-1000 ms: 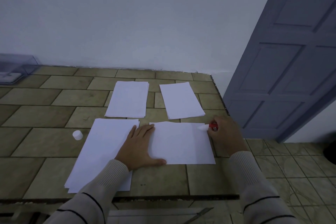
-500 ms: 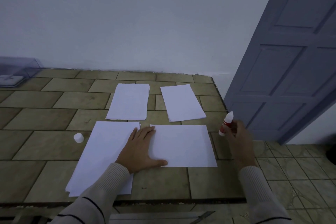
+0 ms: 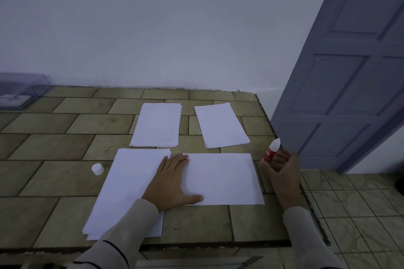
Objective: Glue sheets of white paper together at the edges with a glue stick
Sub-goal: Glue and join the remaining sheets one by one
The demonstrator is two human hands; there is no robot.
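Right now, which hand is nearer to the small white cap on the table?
Left. The left hand lies flat on the white paper, right of the cap; the right hand holds the glue stick past the paper's right edge, much farther away.

Four lots of paper are lying on the table (image 3: 54,144): far-left stack (image 3: 157,124), far-right stack (image 3: 220,125), near-left stack (image 3: 126,190), near-right sheet (image 3: 223,179). The left hand (image 3: 168,183) is resting flat across the near pair, touching both. A cap (image 3: 97,169) is sitting just left of the near-left stack. The right hand (image 3: 282,170) is holding the glue stick (image 3: 270,152) right of the near-right sheet. A box (image 3: 19,91) is standing far left, a door (image 3: 349,72) right of the table.
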